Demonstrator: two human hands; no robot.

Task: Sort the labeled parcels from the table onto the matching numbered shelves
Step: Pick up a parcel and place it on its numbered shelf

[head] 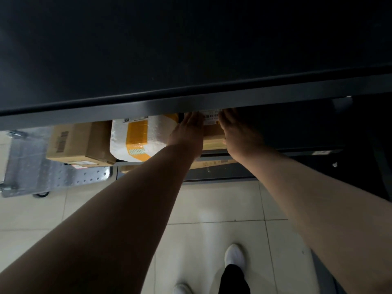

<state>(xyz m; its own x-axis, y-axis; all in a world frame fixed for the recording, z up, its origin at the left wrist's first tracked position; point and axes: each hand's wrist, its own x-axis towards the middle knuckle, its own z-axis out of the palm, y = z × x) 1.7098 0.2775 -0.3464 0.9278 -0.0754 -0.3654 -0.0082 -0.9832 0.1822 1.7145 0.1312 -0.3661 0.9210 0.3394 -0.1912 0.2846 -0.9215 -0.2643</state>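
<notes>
A small brown cardboard parcel (213,132) with a white barcode label sits on a dark shelf level, under the upper shelf board (191,60). My left hand (187,129) lies flat against its left side and my right hand (237,132) against its right side. The fingertips of both hands are hidden beneath the upper shelf's front lip (148,108). To the left on the same level stand a white foam parcel (142,136) bound with yellow tape and a brown cardboard box (81,143).
A lower shelf (214,166) holds a flat brown package. A metal cart (42,177) on wheels stands at the left on the tiled floor (201,240). My white shoes show at the bottom. The shelf space right of the parcel is dark.
</notes>
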